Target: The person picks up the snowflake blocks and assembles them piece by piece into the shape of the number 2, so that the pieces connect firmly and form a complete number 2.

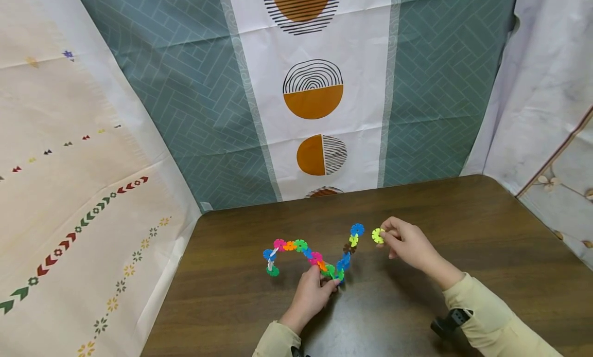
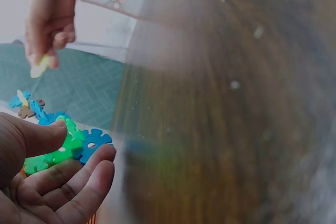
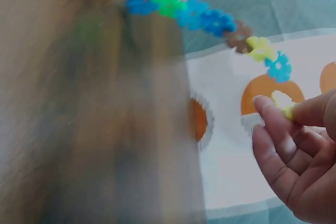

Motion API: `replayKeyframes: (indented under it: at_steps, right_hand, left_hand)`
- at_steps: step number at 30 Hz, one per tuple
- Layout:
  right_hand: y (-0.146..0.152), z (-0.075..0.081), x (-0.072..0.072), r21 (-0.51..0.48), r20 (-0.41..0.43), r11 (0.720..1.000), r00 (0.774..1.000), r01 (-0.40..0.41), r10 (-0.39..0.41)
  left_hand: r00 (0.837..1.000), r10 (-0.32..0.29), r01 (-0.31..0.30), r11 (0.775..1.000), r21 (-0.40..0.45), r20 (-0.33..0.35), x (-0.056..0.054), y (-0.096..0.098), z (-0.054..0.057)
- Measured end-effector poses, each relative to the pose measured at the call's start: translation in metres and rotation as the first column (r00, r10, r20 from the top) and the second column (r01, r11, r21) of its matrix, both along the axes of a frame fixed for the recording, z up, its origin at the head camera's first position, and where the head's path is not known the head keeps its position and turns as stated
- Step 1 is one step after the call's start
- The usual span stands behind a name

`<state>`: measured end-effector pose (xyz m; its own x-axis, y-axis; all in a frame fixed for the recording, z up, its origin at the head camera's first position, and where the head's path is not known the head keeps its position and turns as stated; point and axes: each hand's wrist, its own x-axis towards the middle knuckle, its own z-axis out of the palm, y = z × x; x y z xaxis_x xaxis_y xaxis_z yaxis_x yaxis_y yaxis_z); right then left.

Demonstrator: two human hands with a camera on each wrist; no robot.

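A chain of linked plastic snowflake discs (image 1: 316, 257) in pink, orange, green, blue, brown, yellow and white bends across the middle of the head view. My left hand (image 1: 312, 293) pinches it at the green discs (image 2: 62, 149) near its lower bend, thumb on top and fingers beneath. One end rises to a blue disc (image 1: 357, 230), with a yellow disc just below it. To the right of that end, my right hand (image 1: 410, 244) pinches a single yellow snowflake disc (image 1: 378, 236) between thumb and fingertips. A gap separates this disc from the chain in the head view.
Beneath both hands lies a dark brown wooden table (image 1: 222, 310). A green and white patterned cloth (image 1: 361, 100) hangs behind its far edge, with pale cloths at the left and right sides. A black strap device (image 1: 451, 321) sits on the right wrist.
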<state>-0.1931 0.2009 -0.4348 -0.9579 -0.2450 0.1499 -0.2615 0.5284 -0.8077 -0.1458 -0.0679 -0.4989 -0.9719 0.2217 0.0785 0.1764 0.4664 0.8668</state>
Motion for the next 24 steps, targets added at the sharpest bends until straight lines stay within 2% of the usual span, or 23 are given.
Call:
replayKeyframes:
  at_steps: [4, 8, 18, 24]
  right_hand:
    - [-0.007, 0.012, -0.003, -0.103, 0.017, 0.994, 1.0, 0.021, -0.019]
    - [-0.013, 0.02, -0.006, -0.131, 0.01, 0.99, 0.999, 0.049, -0.048]
    - [-0.023, 0.021, -0.008, -0.139, 0.0, 0.987, 0.997, 0.081, -0.081]
    - [-0.025, 0.021, -0.009, -0.077, -0.05, 0.994, 0.995, 0.081, -0.085]
  left_hand:
    - [1.0, -0.001, 0.001, 1.0, -0.001, 0.005, 0.001, 0.0, 0.001]
    - [1.0, -0.001, 0.001, 1.0, -0.007, 0.009, 0.002, 0.001, 0.001]
    - [0.999, -0.01, 0.009, 1.0, -0.03, -0.033, 0.003, 0.001, 0.0]
    - [0.998, -0.012, 0.008, 0.998, -0.06, -0.061, 0.003, 0.002, 0.001]
